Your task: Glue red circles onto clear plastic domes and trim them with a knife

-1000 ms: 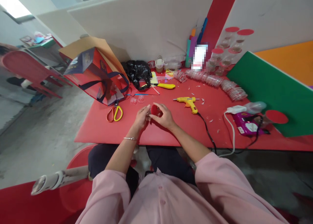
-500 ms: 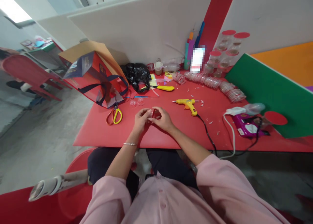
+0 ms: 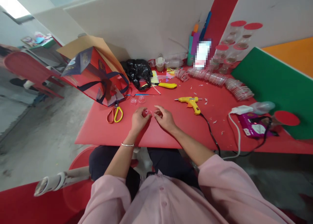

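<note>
My left hand [image 3: 138,119] and my right hand [image 3: 165,118] meet low over the red table [image 3: 97,129], in front of me. The left fingers pinch a small red round piece [image 3: 146,112]. The right fingers are curled around another small piece that I cannot make out. Two small clear plastic domes [image 3: 137,101] lie just beyond the hands. Yellow-handled scissors [image 3: 114,113] lie to the left, and a yellow glue gun [image 3: 190,102] lies to the right with its black cord running off the table's front edge.
A red and blue bag [image 3: 95,74] lies on its side at the left. Behind are a black plastic bag [image 3: 138,70], a yellow cutter [image 3: 166,85], rows of clear lids [image 3: 215,79], red-lidded jars [image 3: 234,38] and a green board [image 3: 274,87]. A purple packet [image 3: 251,127] lies at the right.
The hands have come down from a raised position to the table top and moved slightly apart. The larger red piece held between them before is now a small piece in the left fingers.
</note>
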Tool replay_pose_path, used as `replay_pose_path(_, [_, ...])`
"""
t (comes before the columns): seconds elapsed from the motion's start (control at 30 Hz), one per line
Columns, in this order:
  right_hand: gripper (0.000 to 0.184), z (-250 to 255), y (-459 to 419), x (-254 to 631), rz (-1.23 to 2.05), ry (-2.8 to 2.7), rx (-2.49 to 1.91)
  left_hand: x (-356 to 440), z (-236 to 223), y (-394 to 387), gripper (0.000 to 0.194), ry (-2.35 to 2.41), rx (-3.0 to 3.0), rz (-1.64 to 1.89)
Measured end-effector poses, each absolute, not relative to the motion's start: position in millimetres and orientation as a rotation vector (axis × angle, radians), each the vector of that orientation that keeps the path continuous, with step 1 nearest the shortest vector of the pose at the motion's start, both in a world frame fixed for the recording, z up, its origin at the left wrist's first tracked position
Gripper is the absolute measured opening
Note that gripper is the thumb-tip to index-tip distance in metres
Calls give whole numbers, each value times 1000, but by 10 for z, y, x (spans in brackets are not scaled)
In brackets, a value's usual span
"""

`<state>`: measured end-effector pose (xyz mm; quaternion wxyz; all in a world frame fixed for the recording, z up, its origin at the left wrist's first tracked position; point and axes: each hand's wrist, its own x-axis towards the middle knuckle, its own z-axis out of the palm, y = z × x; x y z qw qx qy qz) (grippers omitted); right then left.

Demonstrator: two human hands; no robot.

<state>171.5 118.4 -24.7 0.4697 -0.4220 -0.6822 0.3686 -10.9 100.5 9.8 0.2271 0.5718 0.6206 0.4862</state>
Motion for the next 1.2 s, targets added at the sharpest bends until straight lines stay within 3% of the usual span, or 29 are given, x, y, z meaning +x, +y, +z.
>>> replay_pose_path(0.13, [26,-190,1156,1735,865,-1681,-1066,-150,89,1017,35,1693,1620,1296])
replay_pose_path(0.47, [27,-131,1122,1761,878,-1703,-1054,-110,102,1007,34,1689,1695,1355])
replay_pose_path(0.7, [26,-133,1124,1762,865,-1733,-1081,-170,125,1050,30,1764,1895,1176])
replay_pose_path(0.9, [24,-142,1130,1761,827,-1757,-1084,-166,142,1040,36,1956,2064,731])
replay_pose_path(1.2, [23,-147,1147,1768,783,-1754,-1061,-108,113,1043,32,1926,1978,937])
